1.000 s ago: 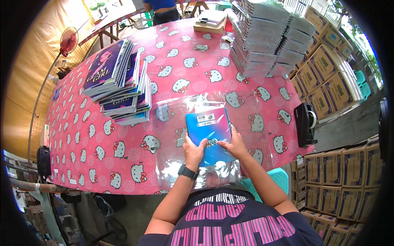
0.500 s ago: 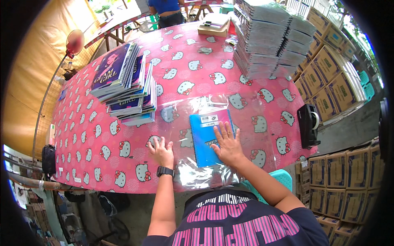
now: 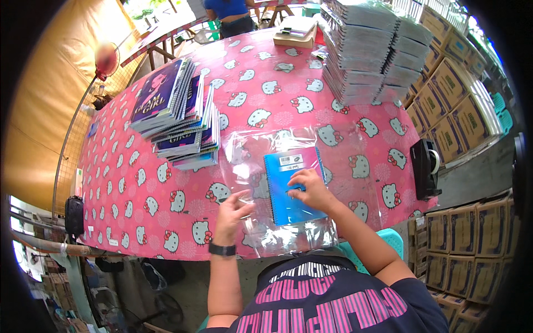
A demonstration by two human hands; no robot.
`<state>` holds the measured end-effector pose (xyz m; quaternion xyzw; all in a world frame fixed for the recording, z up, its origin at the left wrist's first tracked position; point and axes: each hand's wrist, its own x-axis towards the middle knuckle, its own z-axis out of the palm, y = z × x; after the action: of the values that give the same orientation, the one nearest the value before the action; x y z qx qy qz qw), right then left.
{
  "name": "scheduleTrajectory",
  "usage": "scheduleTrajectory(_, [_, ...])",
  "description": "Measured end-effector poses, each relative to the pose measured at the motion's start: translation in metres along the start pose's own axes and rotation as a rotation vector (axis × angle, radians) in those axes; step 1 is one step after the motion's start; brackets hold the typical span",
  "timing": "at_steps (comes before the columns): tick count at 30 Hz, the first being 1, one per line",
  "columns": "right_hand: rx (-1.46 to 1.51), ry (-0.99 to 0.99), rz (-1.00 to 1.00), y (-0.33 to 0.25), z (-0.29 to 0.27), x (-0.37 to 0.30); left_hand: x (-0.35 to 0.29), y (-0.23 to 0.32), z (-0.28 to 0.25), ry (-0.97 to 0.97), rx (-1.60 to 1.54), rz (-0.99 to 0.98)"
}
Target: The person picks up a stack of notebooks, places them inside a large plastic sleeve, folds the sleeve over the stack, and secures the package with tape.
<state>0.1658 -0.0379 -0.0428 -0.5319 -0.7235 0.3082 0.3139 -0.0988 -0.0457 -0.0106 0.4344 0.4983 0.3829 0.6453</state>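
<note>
A blue spiral notebook with a pink upper corner and a white label lies on a clear plastic sheet in front of me. My right hand is over the notebook, its fingers loosely bent and apart, with the fingertips at the cover. At the sheet's left edge, my left hand is turned on its side, thumb and fingers at the film. The film looks raised there, though glare blurs the exact grip. A dark watch is on my left wrist.
Stacked spiral notebooks stand at the left. Tall piles of plastic-wrapped notebooks rise at the back right. A black tape dispenser sits at the right table edge. Cardboard boxes line the right side. A person stands beyond the far edge.
My right hand has lifted from lying flat on the notebook and its fingers have bent. My left hand has turned from palm-down on the table onto its side at the film's edge.
</note>
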Motion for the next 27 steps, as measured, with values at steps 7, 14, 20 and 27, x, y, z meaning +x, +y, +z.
scheduleTrajectory(7, [0.174, -0.028, 0.149, -0.006, -0.011, 0.023, 0.018, -0.027, 0.089, 0.085, 0.134, 0.092])
scheduleTrajectory(14, [0.223, -0.081, 0.254, -0.006, -0.012, 0.024, 0.011, -0.026, 0.076, 0.129, -0.184, 0.110])
scheduleTrajectory(20, [0.289, -0.027, 0.277, 0.009, -0.019, 0.017, 0.000, -0.030, -0.032, 0.734, 0.561, 0.312])
scheduleTrajectory(27, [0.217, -0.014, 0.258, -0.001, -0.019, 0.020, 0.069, -0.019, 0.057, 0.119, 1.049, 0.679])
